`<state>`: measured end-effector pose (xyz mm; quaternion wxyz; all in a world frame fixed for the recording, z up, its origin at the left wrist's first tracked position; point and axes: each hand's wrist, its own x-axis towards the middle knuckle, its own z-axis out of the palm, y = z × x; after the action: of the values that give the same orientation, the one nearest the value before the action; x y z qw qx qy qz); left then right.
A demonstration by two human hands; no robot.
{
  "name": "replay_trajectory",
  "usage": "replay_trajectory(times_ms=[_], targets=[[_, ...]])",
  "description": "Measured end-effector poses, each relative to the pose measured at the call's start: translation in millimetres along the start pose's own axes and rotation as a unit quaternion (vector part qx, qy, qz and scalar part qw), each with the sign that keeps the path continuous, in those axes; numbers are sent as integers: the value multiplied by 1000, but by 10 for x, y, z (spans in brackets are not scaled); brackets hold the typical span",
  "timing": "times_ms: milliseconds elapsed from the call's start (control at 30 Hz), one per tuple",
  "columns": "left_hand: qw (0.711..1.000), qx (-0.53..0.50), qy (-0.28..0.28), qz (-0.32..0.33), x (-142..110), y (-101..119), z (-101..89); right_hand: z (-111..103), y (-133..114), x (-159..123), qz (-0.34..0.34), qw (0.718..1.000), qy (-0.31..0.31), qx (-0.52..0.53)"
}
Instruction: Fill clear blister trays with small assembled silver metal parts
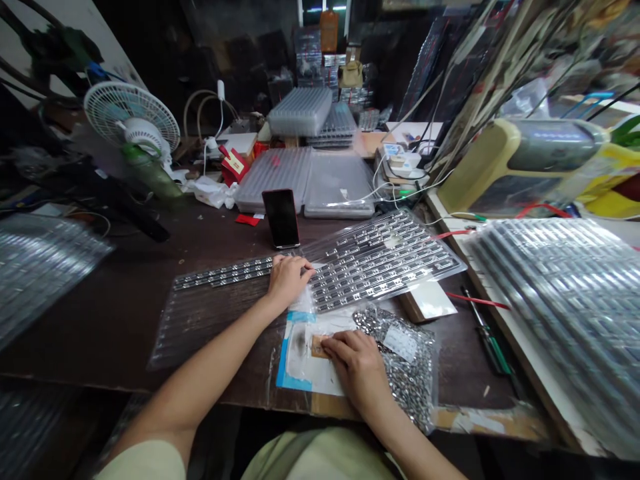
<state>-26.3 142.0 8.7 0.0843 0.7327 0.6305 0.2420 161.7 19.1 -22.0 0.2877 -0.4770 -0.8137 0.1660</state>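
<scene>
My left hand is closed, its fingertips bent down between two clear plastic trays; anything it pinches is too small to make out. The left tray carries rows of small metal parts along its far edge. The right tray is mostly filled with the same kind of parts in slots. Closer to me, my right hand has thumb and fingers pressed together at a small orange-brown block. What sits in that pinch is hidden. The block lies on a white and blue sheet. Beside this hand is a bag of small metal parts.
A phone stands upright behind the trays. At right are a screwdriver and stacked clear trays. More tray stacks stand at the back. A fan is at the back left, and a white box props the right tray.
</scene>
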Motion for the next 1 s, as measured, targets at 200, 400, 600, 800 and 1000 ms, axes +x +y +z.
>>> replay_trajectory(times_ms=[200, 400, 600, 800, 1000], targets=[[947, -303, -24, -105, -408, -89, -253, -186, 111, -23, -46, 993, -29, -108], [892, -400, -113, -179, -1067, 47, -280, -491, 371, -89, -138, 964, -108, -200], [950, -285, -55, -114, -1224, 299, -41, -452, 372, -86, -127, 977, -72, -154], [969, -245, -24, -25, -1250, 359, 52, -395, 372, -47, -60, 996, 29, -51], [973, -230, -14, 25, -1312, 350, 100, -437, 371, -49, -27, 996, 76, 28]])
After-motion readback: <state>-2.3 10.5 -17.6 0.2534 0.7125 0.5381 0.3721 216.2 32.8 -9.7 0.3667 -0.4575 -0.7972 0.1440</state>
